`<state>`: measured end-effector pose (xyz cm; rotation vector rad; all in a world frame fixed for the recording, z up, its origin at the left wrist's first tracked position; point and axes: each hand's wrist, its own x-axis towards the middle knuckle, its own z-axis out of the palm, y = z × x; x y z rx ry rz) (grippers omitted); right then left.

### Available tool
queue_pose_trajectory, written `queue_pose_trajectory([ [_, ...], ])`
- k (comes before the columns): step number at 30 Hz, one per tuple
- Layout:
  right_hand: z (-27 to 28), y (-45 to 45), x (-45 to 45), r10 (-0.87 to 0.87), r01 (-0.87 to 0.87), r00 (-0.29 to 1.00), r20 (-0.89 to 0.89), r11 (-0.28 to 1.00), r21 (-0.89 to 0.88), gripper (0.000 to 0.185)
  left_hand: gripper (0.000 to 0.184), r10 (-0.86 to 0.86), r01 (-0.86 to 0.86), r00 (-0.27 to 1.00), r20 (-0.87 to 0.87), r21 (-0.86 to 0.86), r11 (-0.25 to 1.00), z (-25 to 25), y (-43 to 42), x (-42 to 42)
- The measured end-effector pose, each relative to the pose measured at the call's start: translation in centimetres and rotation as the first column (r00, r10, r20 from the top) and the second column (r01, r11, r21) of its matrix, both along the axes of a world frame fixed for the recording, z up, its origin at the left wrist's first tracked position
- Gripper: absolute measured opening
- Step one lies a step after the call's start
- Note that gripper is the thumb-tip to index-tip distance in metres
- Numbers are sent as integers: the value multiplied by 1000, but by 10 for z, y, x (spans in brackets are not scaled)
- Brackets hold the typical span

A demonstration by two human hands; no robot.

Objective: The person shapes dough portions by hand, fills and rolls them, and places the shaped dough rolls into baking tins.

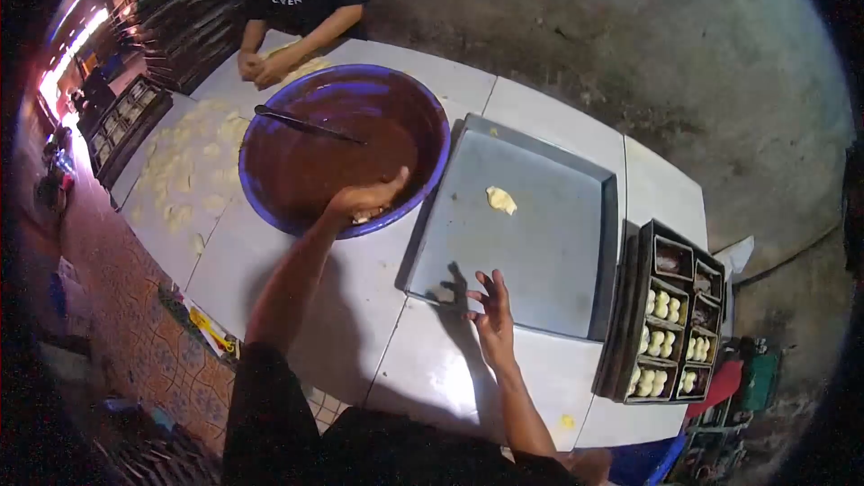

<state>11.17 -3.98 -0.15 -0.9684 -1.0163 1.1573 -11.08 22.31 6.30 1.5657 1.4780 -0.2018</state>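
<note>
My left hand (367,200) is cupped over the near rim of a large purple basin (261,209). A pale bit, seemingly a piece of dough (363,217), shows at its underside, mostly hidden by the hand. Brown paste (315,166) coats the bottom of the basin, and a dark long-handled utensil (310,124) leans inside. Above the near edge of a shallow metal tray (549,243), my right hand (491,308) has its fingers apart and holds nothing. One pale yellow dough piece (500,200) lies on the tray, beyond the right hand.
Many flattened dough pieces (180,171) cover the table's left side. At the right stand stacked dark baking pans (681,315), several compartments holding dough balls. Another pan (126,124) sits at the far left. Across the table, a person (301,9) works dough by hand. A concrete wall rises behind.
</note>
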Motion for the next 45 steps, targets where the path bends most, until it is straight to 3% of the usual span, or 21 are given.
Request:
queue_pose_trajectory([
  [4,0,0,-8,-18,17,1000,21,999,28,76,73,112,-101,994,-4,398,912,15,-47,8],
  [6,1,0,-17,22,-24,998,-58,999,-25,65,77,106,-100,993,44,788,607,28,-108,24],
  [8,14,-1,-29,-56,0,952,-300,983,-186,54,80,199,-568,607,769,244,786,5,-164,35],
  [10,4,-7,-29,-74,-101,894,-441,927,-360,34,80,481,-209,41,876,-464,861,10,-206,41],
  [12,2,-21,-33,-86,-162,856,-510,892,-423,28,80,543,-387,63,837,-481,787,-11,-233,52],
  [14,9,-44,-34,-248,282,943,223,950,-135,23,77,620,-571,135,773,-451,687,-38,-265,71],
  [15,17,-53,-36,-281,274,840,465,958,84,26,69,598,-403,206,774,-490,773,-24,-274,67],
  [16,23,-61,-35,-293,285,835,467,954,89,26,52,632,-436,167,757,-518,736,-14,-284,71],
  [18,31,-78,-25,-338,46,497,799,930,364,31,44,368,-343,385,846,-239,908,-10,-299,66],
  [21,27,-85,-7,-335,168,773,540,927,335,22,33,-30,-270,635,772,258,927,-31,-312,64],
  [23,33,-91,-8,-358,334,905,231,933,137,9,29,37,-278,554,832,143,950,-33,-321,66],
  [26,33,-101,-4,-137,125,976,168,989,81,21,23,196,-367,380,904,-47,929,-41,-331,74],
  [30,22,-121,-10,-125,145,877,463,989,-8,24,24,411,-391,332,849,-273,879,-46,-340,78],
  [32,11,-125,-12,-243,292,912,330,950,-109,25,53,479,-478,268,836,-316,820,-52,-348,84],
  [33,15,-126,-9,-209,286,906,369,943,-168,34,77,333,-459,288,898,-176,871,-57,-346,82],
  [34,16,-124,-10,-161,245,897,411,956,-160,45,77,343,-458,291,893,-185,870,-60,-345,79],
  [36,15,-121,-14,-66,144,949,309,961,-237,48,83,2,-454,414,910,205,867,-57,-339,72],
  [38,5,-114,13,426,-433,894,-138,746,-506,49,88,186,-356,271,944,-81,931,-50,-336,62],
  [40,0,-112,6,406,-373,914,-21,819,-436,52,83,285,-436,99,953,-216,874,-72,-330,56],
  [42,-6,-102,-1,293,-263,952,85,930,-255,60,72,100,-639,283,954,110,761,-80,-324,53],
  [45,-67,-81,16,280,-286,733,620,954,-93,73,54,282,-787,160,946,-50,615,-92,-313,43],
])
